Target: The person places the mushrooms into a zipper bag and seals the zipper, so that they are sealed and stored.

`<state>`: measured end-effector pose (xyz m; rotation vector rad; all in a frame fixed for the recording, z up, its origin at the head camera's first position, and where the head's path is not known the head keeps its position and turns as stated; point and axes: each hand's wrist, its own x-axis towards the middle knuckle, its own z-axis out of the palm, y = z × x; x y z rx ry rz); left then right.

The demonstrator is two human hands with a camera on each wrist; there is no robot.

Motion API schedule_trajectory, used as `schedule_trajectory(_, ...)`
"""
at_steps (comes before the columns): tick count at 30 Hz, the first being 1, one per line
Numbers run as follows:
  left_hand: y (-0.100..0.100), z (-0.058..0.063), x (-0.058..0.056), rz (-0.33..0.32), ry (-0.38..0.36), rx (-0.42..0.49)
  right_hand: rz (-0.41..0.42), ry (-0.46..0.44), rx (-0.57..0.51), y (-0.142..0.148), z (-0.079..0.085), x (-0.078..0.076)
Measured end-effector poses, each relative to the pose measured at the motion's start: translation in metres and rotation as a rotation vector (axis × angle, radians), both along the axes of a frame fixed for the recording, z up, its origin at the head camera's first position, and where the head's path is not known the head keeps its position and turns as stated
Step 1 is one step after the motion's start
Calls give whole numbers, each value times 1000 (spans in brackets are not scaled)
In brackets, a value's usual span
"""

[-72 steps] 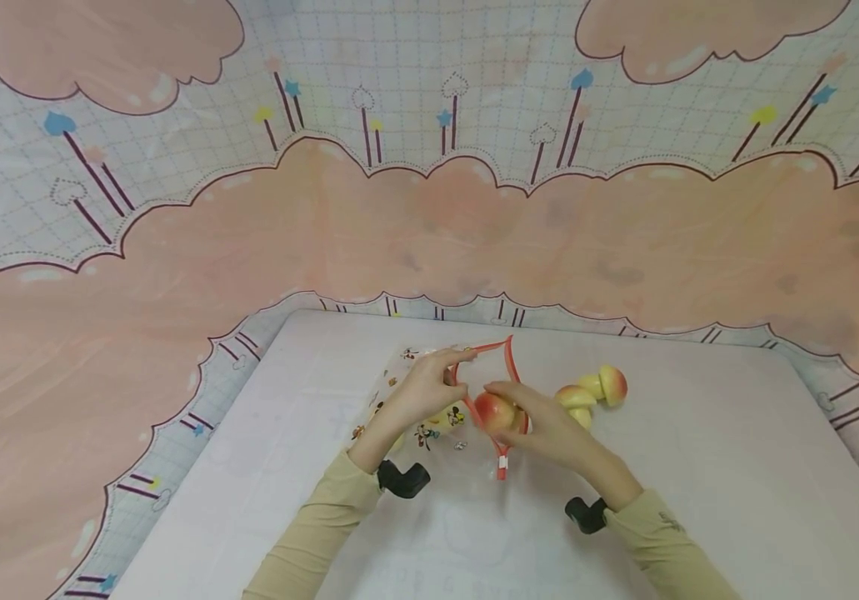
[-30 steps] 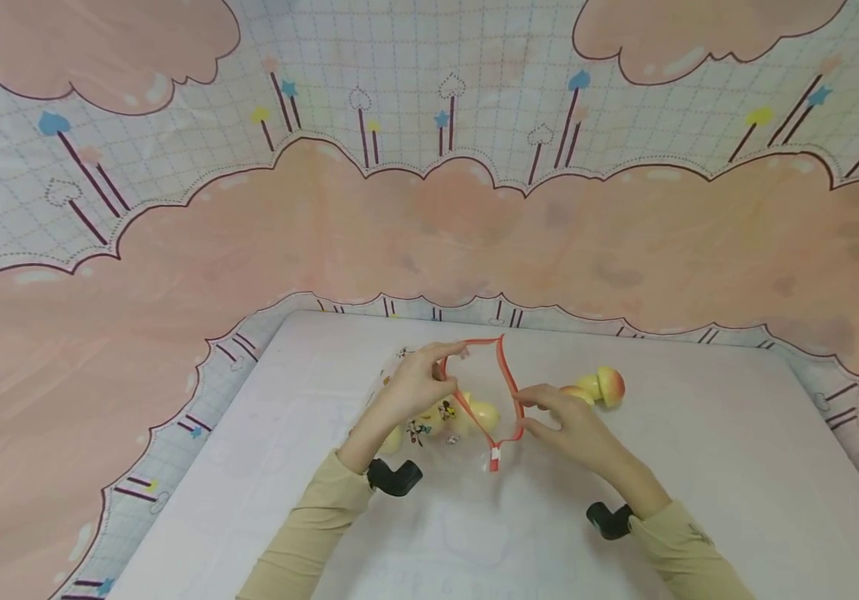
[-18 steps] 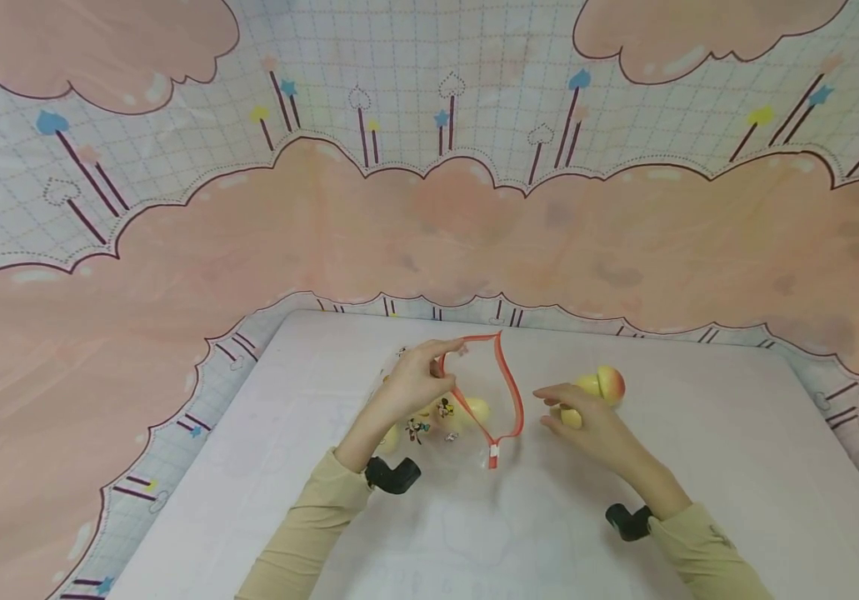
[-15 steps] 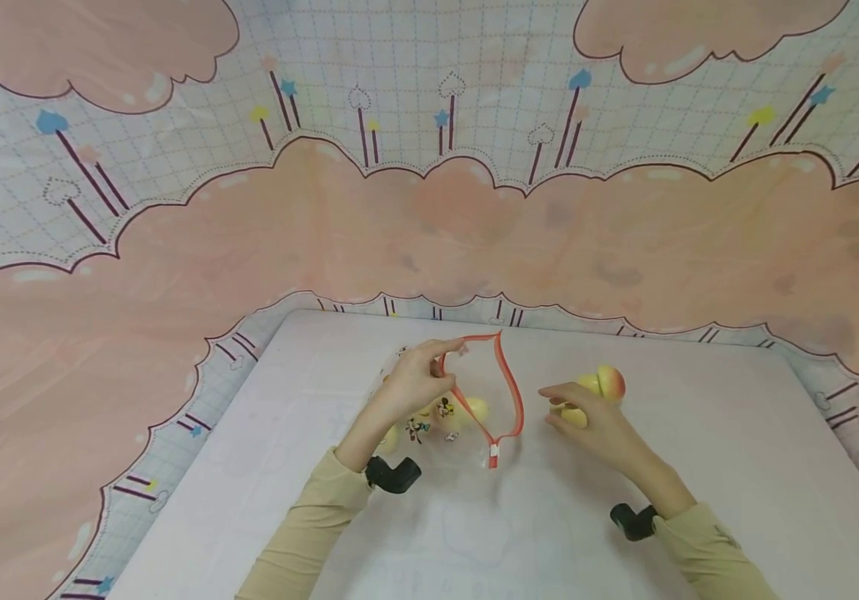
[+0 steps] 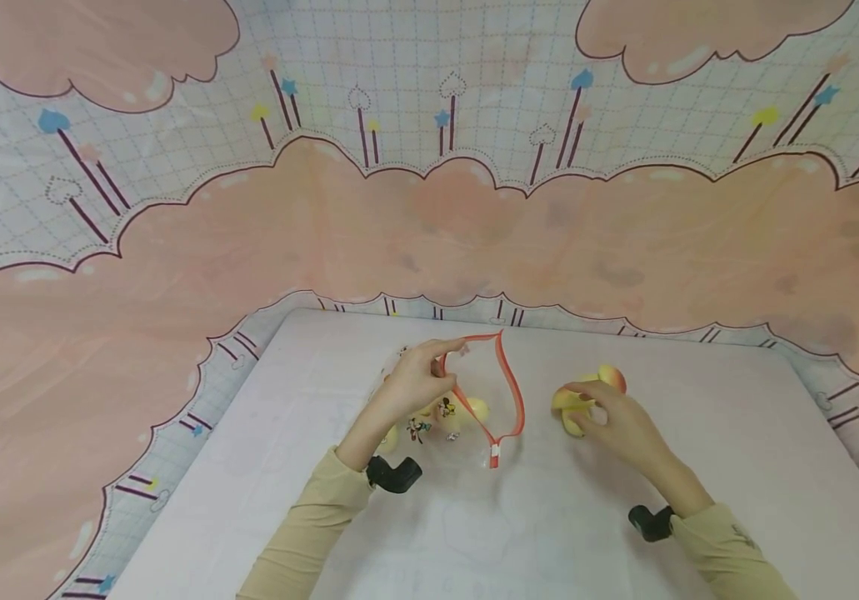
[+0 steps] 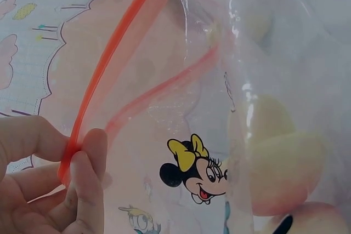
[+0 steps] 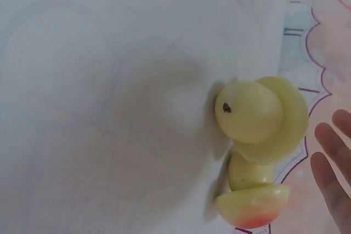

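My left hand (image 5: 417,383) pinches the red zip edge of a clear zip bag (image 6: 90,89) printed with cartoon figures. The bag's mouth gapes towards the right. Through its plastic show several yellow toy mushrooms (image 6: 279,176) with reddish tints. My right hand (image 5: 624,421) is at two more toy mushrooms on the table, thumb and fingers spread around the nearer mushroom (image 7: 249,112). In the right wrist view its fingers (image 7: 329,173) are extended, with a gap to that mushroom. The farther mushroom (image 7: 252,204), red-tinted on its cap, lies beside it, partly hidden by my hand in the head view.
Both lie on a white table (image 5: 489,533). Behind its back edge hangs a peach and white patterned cloth (image 5: 459,233). A black wrist mount (image 5: 395,475) sits at my left wrist, and a matching black mount (image 5: 651,522) at my right.
My right hand brought a toy mushroom into the bag's mouth and let go of it. It then left the bag's edge and moved right to the loose mushrooms. My left hand kept its pinch.
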<state>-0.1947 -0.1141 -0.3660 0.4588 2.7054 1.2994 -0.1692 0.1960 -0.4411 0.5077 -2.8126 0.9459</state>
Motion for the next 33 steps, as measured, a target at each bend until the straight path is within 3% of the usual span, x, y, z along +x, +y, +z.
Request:
schedule_trajectory(17,0,-1,1,10,-7,-2,-71,-7,69,10,0,-5)
schedule_trajectory(33,2,-3,1,7,-48,27,-110,-100,73,10,-14,-18)
